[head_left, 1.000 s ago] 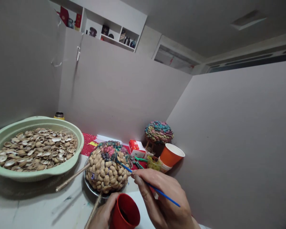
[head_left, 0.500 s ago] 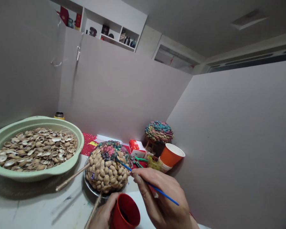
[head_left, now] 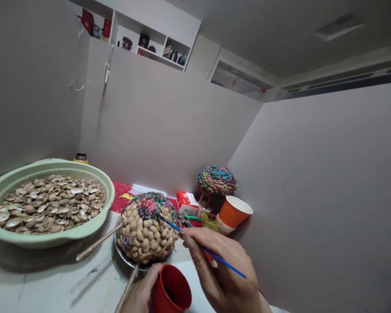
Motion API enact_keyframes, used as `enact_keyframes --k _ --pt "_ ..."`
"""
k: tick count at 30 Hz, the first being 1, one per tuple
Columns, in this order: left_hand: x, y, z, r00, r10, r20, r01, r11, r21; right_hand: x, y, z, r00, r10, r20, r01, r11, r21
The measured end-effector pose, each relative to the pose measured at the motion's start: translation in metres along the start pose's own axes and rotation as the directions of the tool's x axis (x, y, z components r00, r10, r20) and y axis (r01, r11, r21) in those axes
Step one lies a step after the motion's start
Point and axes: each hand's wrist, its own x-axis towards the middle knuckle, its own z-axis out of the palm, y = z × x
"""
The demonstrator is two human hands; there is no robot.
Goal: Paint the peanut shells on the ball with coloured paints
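A dome covered in peanut shells [head_left: 146,237] rests on a round metal dish [head_left: 120,252], its top coloured teal and pink and its lower shells bare. My right hand [head_left: 223,265] pinches a thin blue paintbrush [head_left: 211,254], whose tip touches the shells near the edge of the coloured patch. Below the dome, my left hand [head_left: 141,289] is closed round a red cup [head_left: 174,289] with something dark inside. Two sticks stick out from the dome; the front stick [head_left: 128,287] passes beside my left hand, and the other stick [head_left: 97,243] points left.
At the left stands a green colander [head_left: 111,191] full of split peanut shells. Behind the dome are a red-and-white box [head_left: 187,202], an orange paper cup [head_left: 231,215] leaning on its side, and a painted shell-covered piece [head_left: 217,180]. Grey partitions [head_left: 169,130] enclose the table.
My right hand and the brush have shifted very slightly, the tip staying at the same part of the dome. The left hand and red cup look unmoved.
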Motion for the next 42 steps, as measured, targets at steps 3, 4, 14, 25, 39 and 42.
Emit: enact_keyframes --k 3,4,14,25,39,42 --pt "0.004 -0.001 -0.002 0.999 0.022 0.038 -0.024 0.999 0.047 0.001 -0.002 0.0 1.0 -0.001 0.023 0.0 1.0 0.027" --pt "0.005 0.0 -0.003 0.998 0.034 0.047 -0.037 0.998 0.058 0.002 -0.003 0.0 0.999 0.006 0.033 -0.007 0.999 0.031" --pt "0.004 -0.01 -0.002 1.0 -0.008 0.013 0.006 0.997 0.077 -0.004 -0.004 -0.009 1.0 0.022 0.019 -0.021 0.999 -0.047" --pt "-0.005 0.012 0.0 1.0 -0.027 -0.009 0.028 0.999 0.027 -0.008 0.016 0.002 0.943 0.292 -0.158 -0.276 0.954 0.119" --pt "-0.001 0.02 0.003 0.981 -0.187 -0.054 0.187 0.982 -0.01 -0.007 0.039 0.023 0.741 0.666 -0.084 -0.555 0.679 0.481" --pt "-0.001 0.022 0.005 0.982 -0.178 -0.072 0.177 0.984 -0.015 -0.008 0.038 0.021 0.732 0.676 -0.091 -0.551 0.664 0.505"
